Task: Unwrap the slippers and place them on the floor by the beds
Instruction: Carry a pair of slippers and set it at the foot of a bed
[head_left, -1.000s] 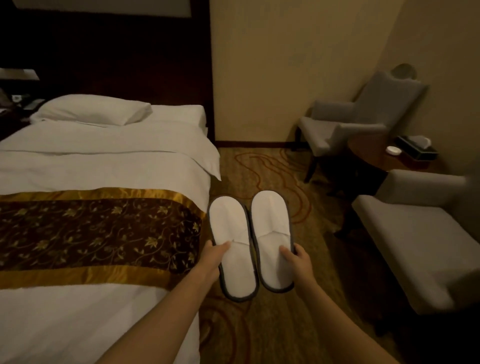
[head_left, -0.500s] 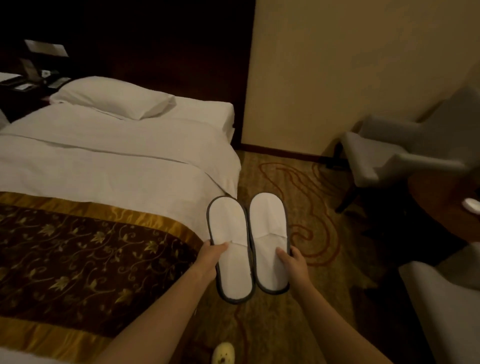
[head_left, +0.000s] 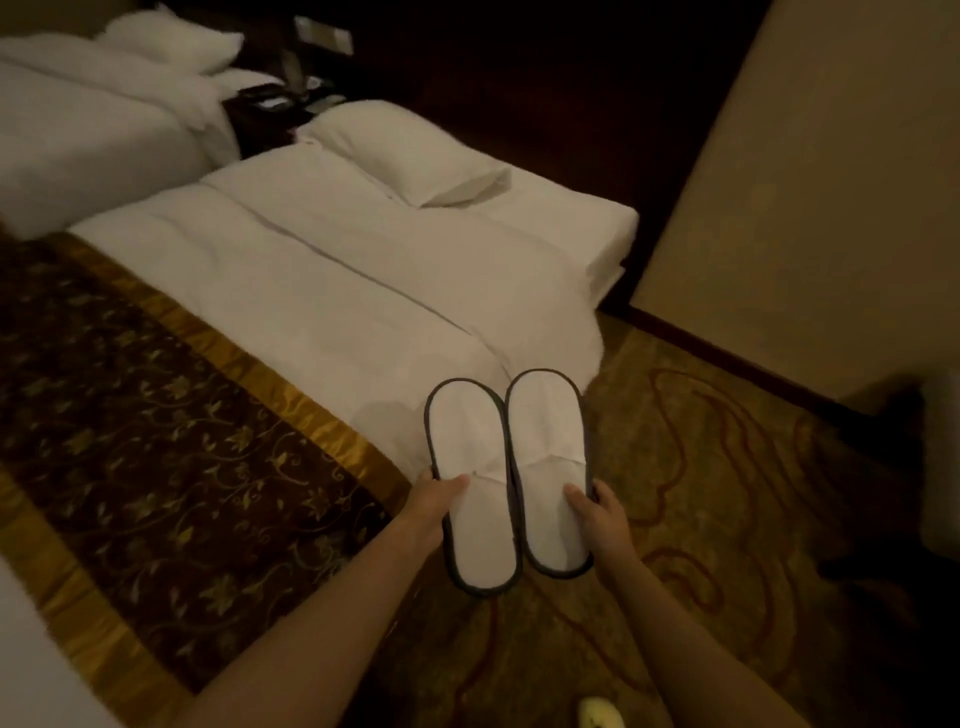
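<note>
Two flat white slippers with dark trim are held side by side in the air, toes pointing away from me, above the carpet beside the near bed (head_left: 322, 291). My left hand (head_left: 434, 501) grips the left slipper (head_left: 470, 478) at its outer edge, thumb on top. My right hand (head_left: 597, 517) grips the right slipper (head_left: 548, 462) the same way. No wrapping shows on them. The slippers' toes overlap the corner of the white duvet in the view.
A brown and gold runner (head_left: 156, 415) crosses the near bed. A second bed (head_left: 93, 130) lies at the far left, with a dark nightstand (head_left: 275, 109) between them. Patterned carpet (head_left: 701, 493) spreads to the right up to a beige wall (head_left: 805, 208). My foot (head_left: 600, 714) shows at the bottom edge.
My view has swung left and forward along the bed; the armchairs have left the frame and the second bed has appeared. Both hands keep the same hold on the slippers.
</note>
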